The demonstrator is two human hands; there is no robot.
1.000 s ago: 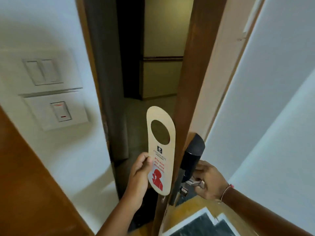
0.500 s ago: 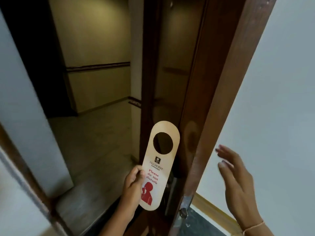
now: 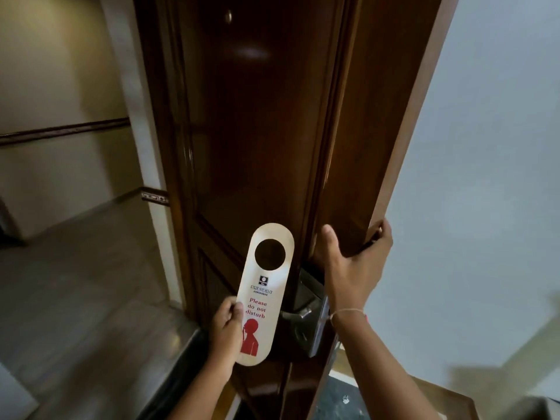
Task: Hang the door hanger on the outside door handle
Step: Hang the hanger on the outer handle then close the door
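Observation:
A cream door hanger (image 3: 264, 294) with a round hole and red "Please do not disturb" print stands upright in front of the dark wooden door (image 3: 257, 131). My left hand (image 3: 226, 328) grips its lower left edge. The metal outside door handle (image 3: 298, 314) sticks out just right of the hanger, below its hole and partly hidden behind it. My right hand (image 3: 351, 268) wraps around the door's edge above the lock plate, thumb on the outer face.
A corridor with a grey floor (image 3: 75, 283) and beige walls opens on the left. A white wall (image 3: 485, 177) rises on the right. The dark threshold (image 3: 181, 359) lies under my left arm.
The view has swung round to the door's outer face. My right hand, which was free in the air, now grips the door's edge. The hanger has come up close beside the outside handle.

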